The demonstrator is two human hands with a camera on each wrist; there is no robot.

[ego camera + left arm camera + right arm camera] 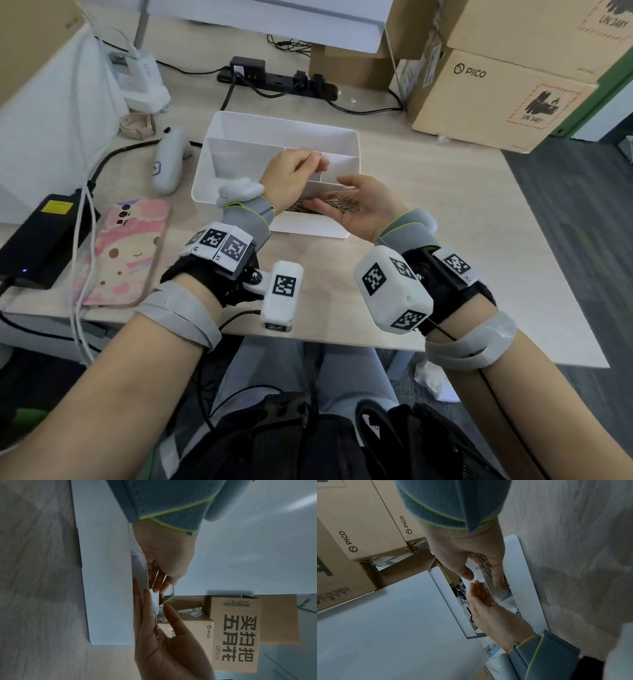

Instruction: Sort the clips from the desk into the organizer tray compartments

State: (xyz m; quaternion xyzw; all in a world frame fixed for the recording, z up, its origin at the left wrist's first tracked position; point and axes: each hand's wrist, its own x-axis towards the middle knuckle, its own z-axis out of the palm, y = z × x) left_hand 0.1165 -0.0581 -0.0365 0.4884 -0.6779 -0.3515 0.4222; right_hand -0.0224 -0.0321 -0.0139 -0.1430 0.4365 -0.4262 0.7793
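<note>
A white organizer tray [308, 228] stands mid-desk, its wall showing in the wrist views [106, 574] [527, 581]. My right hand [366, 202] lies palm up over the front compartment, fingers fairly straight, carrying a heap of metal paper clips [339, 205] [157, 628] [484, 563]. More clips [296, 205] lie in that front compartment, partly hidden by my left wrist. My left hand [320, 161] hovers above the tray's middle dividers with its fingers [477, 588] held together. Whether a clip sits between them is hidden.
A phone in a pink case [126, 250] and a black power adapter [41, 240] lie at the left, with a grey controller [169, 161] beside the tray. A power strip [277, 82] with cables runs behind it. Cardboard boxes [496, 99] stand at the back right.
</note>
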